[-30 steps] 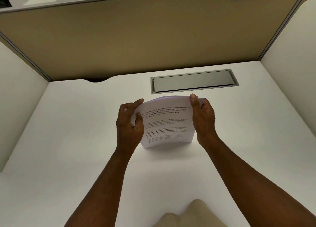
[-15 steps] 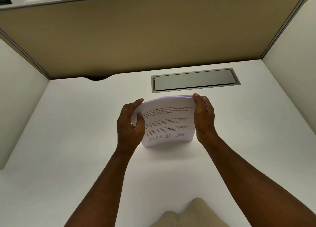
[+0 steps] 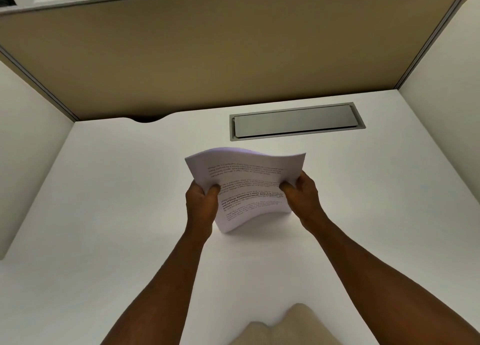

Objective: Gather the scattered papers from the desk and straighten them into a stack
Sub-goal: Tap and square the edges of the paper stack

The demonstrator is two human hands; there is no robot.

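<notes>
A sheaf of printed papers (image 3: pixel 249 188) is standing nearly upright at the centre of the smooth white worktop (image 3: pixel 117 201), its lower edge meeting or sitting just above the surface; which of the two cannot be told. The sheets are bowing into a soft wave, the top edge curling away toward 12 o'clock, and blocks of black text, one line in bold, are running across the facing page. The left hand (image 3: pixel 201 204) is pinching the sheaf's left margin, thumb on the front and fingers wrapping behind. The right hand (image 3: pixel 302 196) is pinching the right margin the same way, thumb pressing the printed face. Both bare forearms are reaching in from 6 o'clock. At 1 o'clock from the papers, well apart, a long rectangular grey metal cable hatch (image 3: pixel 297 122) is lying flush in the worktop. Behind it a tan fabric partition (image 3: pixel 207 53) is rising, with plain white side panels at 9 and 3 o'clock. A dark semicircular notch (image 3: pixel 146 118) is cutting the rear edge at 11 o'clock.
</notes>
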